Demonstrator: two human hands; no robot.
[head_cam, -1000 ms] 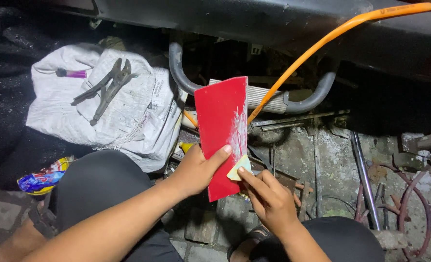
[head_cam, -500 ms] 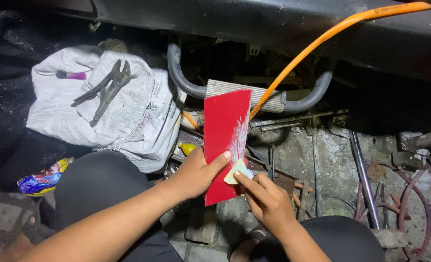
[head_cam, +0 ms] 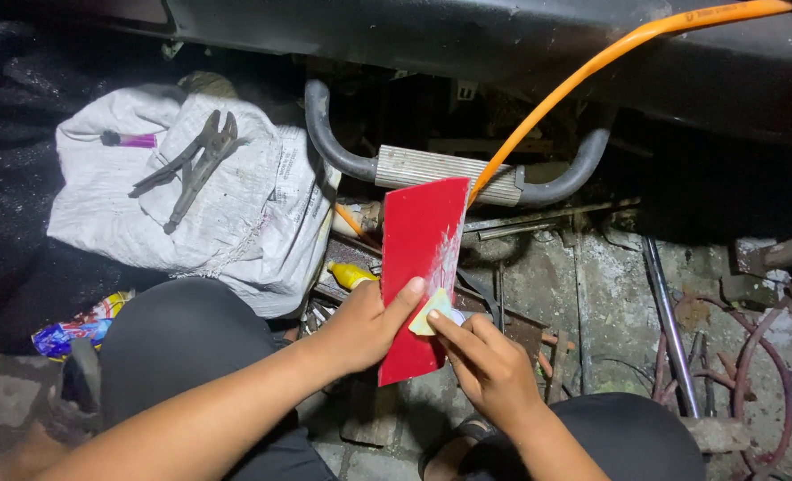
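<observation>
Left hand [head_cam: 360,325] wrapped around the lower part of a red card [head_cam: 420,267], thumb laid flat across its face, so that grip is pressed shut on the card and holding it upright, tilted a bit. Card smeared with whitish streaks along its right edge. Right hand [head_cam: 489,370] just beside it, fingertips pinched together on a small pale yellowish scrap [head_cam: 432,312] that touches the card's lower right edge. Both hovering over a grimy concrete floor [head_cam: 610,303], between the knees in dark trousers.

Behind the card, a ribbed metal footrest bar [head_cam: 432,167] with curved black ends, and an orange hose [head_cam: 592,67] running up to the top right. Off to the left, a white sack [head_cam: 236,223] with pliers [head_cam: 191,165] lying on top and a purple-handled tool [head_cam: 129,140] near them. Small yellow bottle [head_cam: 351,274] poking out just left of the card. Colourful wrapper [head_cam: 80,325] on the floor at lower left. Rusty rods and wire [head_cam: 752,374] scattered on the right.
</observation>
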